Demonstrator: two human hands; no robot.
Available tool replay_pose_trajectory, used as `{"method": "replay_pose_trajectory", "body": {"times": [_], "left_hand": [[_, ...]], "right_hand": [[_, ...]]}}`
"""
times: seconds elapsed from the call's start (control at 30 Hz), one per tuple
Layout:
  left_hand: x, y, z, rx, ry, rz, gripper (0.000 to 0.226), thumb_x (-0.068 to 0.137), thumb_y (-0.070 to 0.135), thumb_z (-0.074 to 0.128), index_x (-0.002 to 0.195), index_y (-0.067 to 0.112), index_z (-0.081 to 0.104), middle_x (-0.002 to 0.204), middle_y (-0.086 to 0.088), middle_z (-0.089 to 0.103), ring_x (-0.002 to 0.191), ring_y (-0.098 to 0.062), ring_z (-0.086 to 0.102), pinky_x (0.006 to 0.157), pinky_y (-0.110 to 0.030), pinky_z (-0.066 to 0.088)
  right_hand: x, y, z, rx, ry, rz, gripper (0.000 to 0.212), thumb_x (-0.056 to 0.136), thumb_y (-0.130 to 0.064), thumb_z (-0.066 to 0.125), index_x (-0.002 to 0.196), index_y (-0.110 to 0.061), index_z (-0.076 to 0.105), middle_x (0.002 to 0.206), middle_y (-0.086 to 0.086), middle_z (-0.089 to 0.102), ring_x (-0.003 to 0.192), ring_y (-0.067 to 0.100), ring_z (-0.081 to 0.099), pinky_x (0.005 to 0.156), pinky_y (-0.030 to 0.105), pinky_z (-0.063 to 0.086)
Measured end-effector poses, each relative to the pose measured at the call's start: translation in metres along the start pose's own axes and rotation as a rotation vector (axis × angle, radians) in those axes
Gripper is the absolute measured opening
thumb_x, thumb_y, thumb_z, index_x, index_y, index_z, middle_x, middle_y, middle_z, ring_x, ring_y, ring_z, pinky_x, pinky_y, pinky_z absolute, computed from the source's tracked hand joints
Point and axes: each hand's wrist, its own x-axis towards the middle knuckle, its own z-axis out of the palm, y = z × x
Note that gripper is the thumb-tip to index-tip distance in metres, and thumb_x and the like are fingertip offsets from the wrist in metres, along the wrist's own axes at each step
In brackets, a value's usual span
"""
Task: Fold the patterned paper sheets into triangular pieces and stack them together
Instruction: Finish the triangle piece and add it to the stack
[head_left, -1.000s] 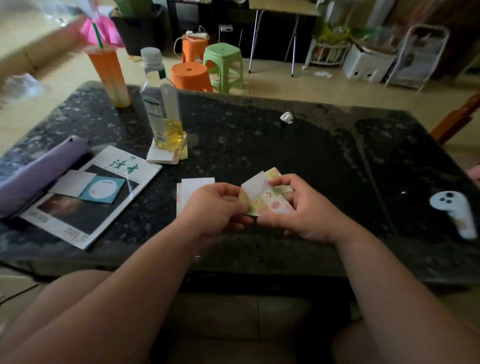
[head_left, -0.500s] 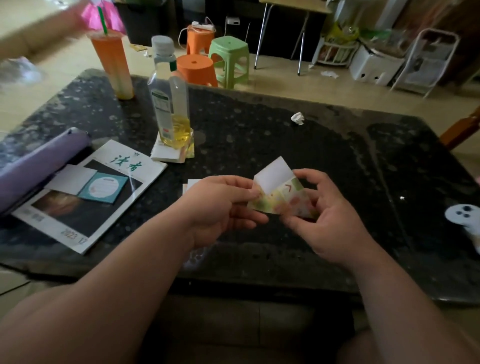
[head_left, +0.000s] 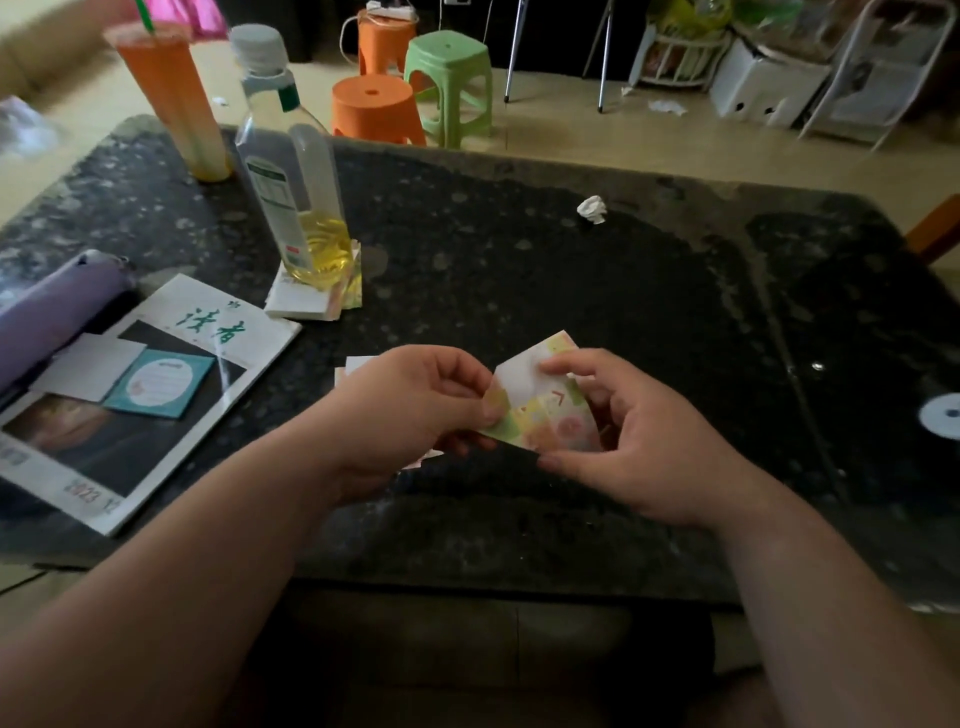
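A small patterned paper sheet (head_left: 545, 410), pastel squares on one side and white on the other, is held just above the dark table between both hands. My left hand (head_left: 410, 410) pinches its left edge. My right hand (head_left: 628, 431) holds its right side, with a fingertip on the folded-over white flap. More sheets (head_left: 358, 366) lie on the table behind my left hand, mostly hidden. A further stack of paper (head_left: 306, 304) sits under the oil bottle.
On the black stone table (head_left: 519, 270) stand an oil bottle (head_left: 291, 171) and an orange drink cup (head_left: 171, 98). A magazine (head_left: 130, 395) with two cards and a purple pouch (head_left: 52, 312) lie at left. A crumpled paper ball (head_left: 592, 209) lies further back; a white controller (head_left: 943, 415) at right.
The hands have turned the sheet and the white flap now lies lower against the patterned side. The camera has tilted and moved closer to the table.
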Motion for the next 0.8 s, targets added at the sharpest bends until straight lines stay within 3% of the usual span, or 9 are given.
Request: {"method": "replay_pose_trajectory", "body": {"times": [0.2,0.33,0.5,0.7,0.8], "left_hand": [[0.003,0.001,-0.001,0.007,-0.058,-0.005,0.018,0.087,-0.003,0.073,0.100,0.007,0.068,0.089,-0.011,0.078,0.071,-0.014,0.071,0.058,-0.021,0.051],[0.003,0.000,-0.001,-0.002,-0.053,0.009,0.018,0.086,-0.003,0.073,0.099,0.007,0.068,0.089,-0.011,0.078,0.070,-0.014,0.071,0.057,-0.021,0.050],[0.002,-0.001,0.002,-0.103,-0.063,-0.008,0.010,0.096,0.002,0.062,0.101,0.007,0.069,0.095,-0.013,0.078,0.075,-0.020,0.072,0.060,-0.025,0.050],[0.002,-0.004,0.003,-0.114,-0.088,-0.027,0.019,0.095,-0.003,0.061,0.110,0.007,0.068,0.096,-0.014,0.077,0.070,-0.018,0.071,0.057,-0.023,0.050],[0.005,-0.005,0.003,-0.152,-0.079,-0.075,0.018,0.093,-0.005,0.063,0.104,0.008,0.068,0.093,-0.014,0.076,0.067,-0.017,0.070,0.055,-0.022,0.050]], "right_hand": [[-0.004,0.004,-0.004,0.018,-0.002,0.028,0.060,0.071,-0.022,0.094,0.106,-0.052,0.056,0.114,-0.006,0.071,0.101,0.008,0.073,0.083,0.035,0.063],[-0.008,0.004,-0.002,0.082,-0.004,0.028,0.066,0.076,-0.012,0.090,0.116,-0.048,0.052,0.105,-0.007,0.078,0.096,0.009,0.075,0.085,0.038,0.062],[-0.012,0.001,0.000,0.070,0.023,0.047,0.071,0.077,-0.013,0.089,0.126,-0.043,0.048,0.104,-0.005,0.077,0.093,0.005,0.075,0.080,0.030,0.061],[-0.013,0.003,0.000,0.003,0.068,0.008,0.045,0.075,-0.019,0.091,0.100,-0.042,0.061,0.094,-0.016,0.074,0.084,0.001,0.072,0.068,0.021,0.058],[-0.011,0.006,0.001,0.013,0.082,-0.032,0.038,0.076,-0.019,0.090,0.095,-0.044,0.069,0.100,-0.023,0.071,0.092,0.002,0.070,0.078,0.026,0.059]]}}
